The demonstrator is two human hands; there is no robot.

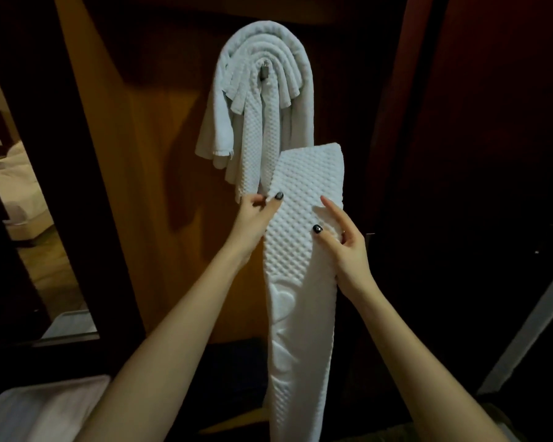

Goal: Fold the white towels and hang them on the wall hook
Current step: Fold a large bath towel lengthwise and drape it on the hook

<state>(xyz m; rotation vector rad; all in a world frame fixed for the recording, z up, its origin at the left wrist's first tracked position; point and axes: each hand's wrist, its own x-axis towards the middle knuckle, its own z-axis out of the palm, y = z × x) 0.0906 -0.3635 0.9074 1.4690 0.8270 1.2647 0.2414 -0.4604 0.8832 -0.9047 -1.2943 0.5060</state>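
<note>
Several white towels (265, 100) hang in an arch over a small metal wall hook (264, 71) on the wooden panel. A long folded white towel with a bumpy weave (304, 250) stands upright in front of me, its lower part hanging down between my arms. My left hand (256, 215) pinches its left edge near the top, thumb on the front. My right hand (345, 244) pinches its right edge a little lower, index finger stretched along the cloth. The top of the held towel reaches just below the hanging ones.
The wooden wall panel (160, 173) carries the hook. A dark door (479, 154) stands to the right, with its handle (369, 234) near my right hand. A mirror (23, 199) at the left reflects a bed. More white cloth (42, 409) lies at the bottom left.
</note>
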